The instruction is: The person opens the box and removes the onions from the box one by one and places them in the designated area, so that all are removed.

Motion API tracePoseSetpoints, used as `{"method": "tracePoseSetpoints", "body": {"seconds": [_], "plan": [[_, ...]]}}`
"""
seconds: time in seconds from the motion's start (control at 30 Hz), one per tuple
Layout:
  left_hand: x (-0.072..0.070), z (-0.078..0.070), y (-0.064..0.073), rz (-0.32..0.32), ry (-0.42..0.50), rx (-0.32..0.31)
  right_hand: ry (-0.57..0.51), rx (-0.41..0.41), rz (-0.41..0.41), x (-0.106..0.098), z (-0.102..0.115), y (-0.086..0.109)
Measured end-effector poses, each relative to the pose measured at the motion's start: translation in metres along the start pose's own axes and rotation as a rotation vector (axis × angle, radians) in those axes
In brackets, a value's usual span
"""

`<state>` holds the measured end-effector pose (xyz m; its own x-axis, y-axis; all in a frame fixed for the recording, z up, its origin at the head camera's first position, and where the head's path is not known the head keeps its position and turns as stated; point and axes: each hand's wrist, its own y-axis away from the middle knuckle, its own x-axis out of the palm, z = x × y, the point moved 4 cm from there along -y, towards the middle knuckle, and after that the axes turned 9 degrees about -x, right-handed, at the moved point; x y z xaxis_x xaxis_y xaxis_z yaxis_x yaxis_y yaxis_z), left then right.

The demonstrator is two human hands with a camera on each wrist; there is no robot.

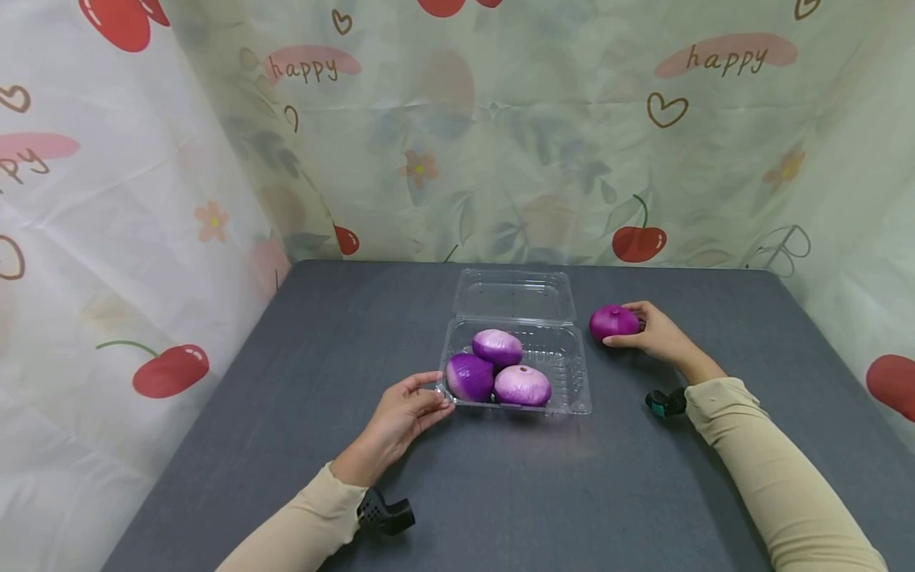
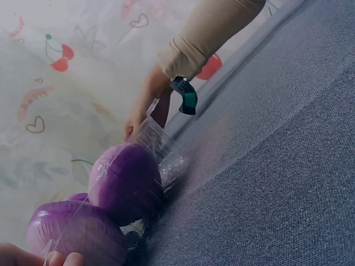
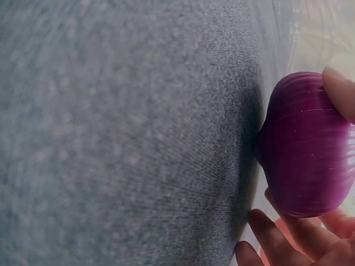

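A clear plastic clamshell box (image 1: 572,381) lies on the table with its lid (image 1: 515,294) folded back. Three purple onions are inside: one at the back (image 1: 497,348), one at the left (image 1: 469,377) and a paler one at the front (image 1: 523,386). My left hand (image 1: 400,417) pinches the box rim at its front left corner, the fingertips (image 2: 73,259) showing low in the left wrist view. To the right of the box, my right hand (image 1: 658,334) grips another purple onion (image 3: 308,144) between thumb and fingers, close over the table.
The dark grey cloth-covered table (image 1: 286,445) ends at a patterned curtain (image 1: 493,159) behind and at the sides. Black camera mounts sit under the left wrist (image 1: 386,515) and the right wrist (image 1: 665,403).
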<state>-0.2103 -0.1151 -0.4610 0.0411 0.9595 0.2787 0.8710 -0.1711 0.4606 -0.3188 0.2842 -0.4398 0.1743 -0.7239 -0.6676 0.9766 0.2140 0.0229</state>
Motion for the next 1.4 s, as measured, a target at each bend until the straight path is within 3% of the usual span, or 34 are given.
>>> {"method": "tracePoseSetpoints", "body": {"seconds": [1.4], "plan": [[0.0006,-0.0002,0.0011,0.005,-0.005,-0.008,0.055,0.003,0.023,0.0057,-0.0044,-0.0054]]}}
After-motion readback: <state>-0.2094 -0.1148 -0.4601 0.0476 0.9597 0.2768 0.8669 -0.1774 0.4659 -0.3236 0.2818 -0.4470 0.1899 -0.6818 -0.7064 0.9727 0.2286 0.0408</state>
